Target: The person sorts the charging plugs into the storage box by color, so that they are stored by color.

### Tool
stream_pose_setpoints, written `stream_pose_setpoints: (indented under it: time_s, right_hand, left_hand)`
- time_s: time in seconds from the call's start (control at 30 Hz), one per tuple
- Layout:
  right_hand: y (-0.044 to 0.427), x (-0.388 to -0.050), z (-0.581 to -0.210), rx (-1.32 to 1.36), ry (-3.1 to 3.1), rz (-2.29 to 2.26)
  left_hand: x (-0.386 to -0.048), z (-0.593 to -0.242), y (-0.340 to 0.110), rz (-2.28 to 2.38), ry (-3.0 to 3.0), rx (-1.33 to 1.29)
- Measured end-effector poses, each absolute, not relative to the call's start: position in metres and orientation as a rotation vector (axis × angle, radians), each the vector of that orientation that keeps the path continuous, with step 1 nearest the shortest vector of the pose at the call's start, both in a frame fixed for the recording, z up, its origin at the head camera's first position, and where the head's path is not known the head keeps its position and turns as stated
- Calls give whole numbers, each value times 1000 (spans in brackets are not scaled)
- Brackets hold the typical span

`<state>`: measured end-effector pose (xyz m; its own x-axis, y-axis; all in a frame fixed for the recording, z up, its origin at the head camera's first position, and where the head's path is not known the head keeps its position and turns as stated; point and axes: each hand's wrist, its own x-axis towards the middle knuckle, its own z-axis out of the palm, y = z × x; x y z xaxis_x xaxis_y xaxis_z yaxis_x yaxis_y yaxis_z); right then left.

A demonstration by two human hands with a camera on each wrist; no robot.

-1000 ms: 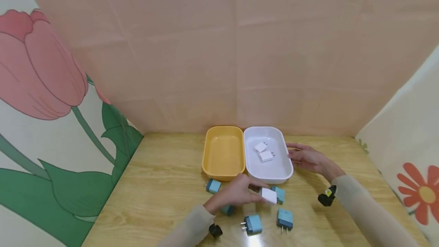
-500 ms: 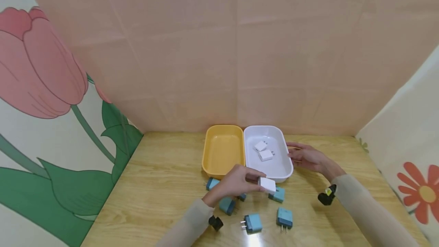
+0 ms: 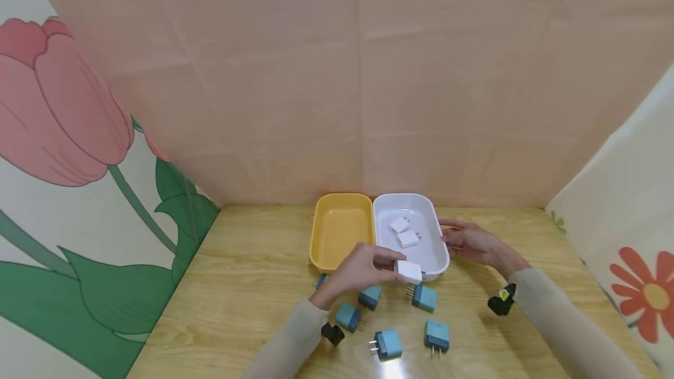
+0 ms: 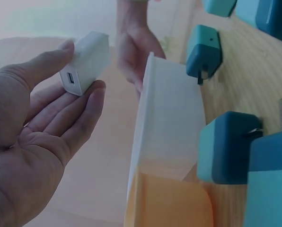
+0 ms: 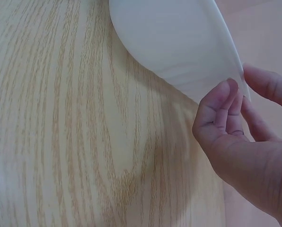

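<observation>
My left hand (image 3: 363, 268) pinches a white charger plug (image 3: 408, 272) between thumb and fingers, over the near rim of the white tray (image 3: 442, 259). In the left wrist view the plug (image 4: 86, 64) shows its USB port toward the camera. Two more white plugs (image 3: 407, 238) lie inside that tray. At its right side my right hand (image 3: 474, 244) touches the rim and outer wall with loosely bent fingers. The right wrist view shows those fingers (image 5: 221, 106) against the outer wall. Several blue charger plugs (image 3: 388, 344) lie on the table in front.
A yellow tray (image 3: 315, 244) stands directly left of the white one, both near the back of the wooden table (image 3: 253, 285). A pink sheet (image 3: 284, 104) hangs behind. Flower-printed panels (image 3: 105, 221) flank the table on both sides.
My left hand has lifted the white plug away from the blue plugs, up and slightly left to the white tray's near rim. The right hand stays in place.
</observation>
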<state>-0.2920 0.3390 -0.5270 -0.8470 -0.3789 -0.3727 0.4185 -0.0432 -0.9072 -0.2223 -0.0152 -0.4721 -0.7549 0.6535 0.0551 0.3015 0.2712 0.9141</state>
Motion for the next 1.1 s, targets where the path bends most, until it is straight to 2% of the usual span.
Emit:
stream_pose_setpoints:
  time_s: [0.73, 1.1]
  right_hand:
    - [334, -294, -526, 19, 1680, -1950]
    - [332, -292, -514, 83, 1724, -1896]
  left_hand:
    - [-243, -455, -17, 1460, 2295, 819]
    - [-265, -441, -11, 1479, 2295, 895]
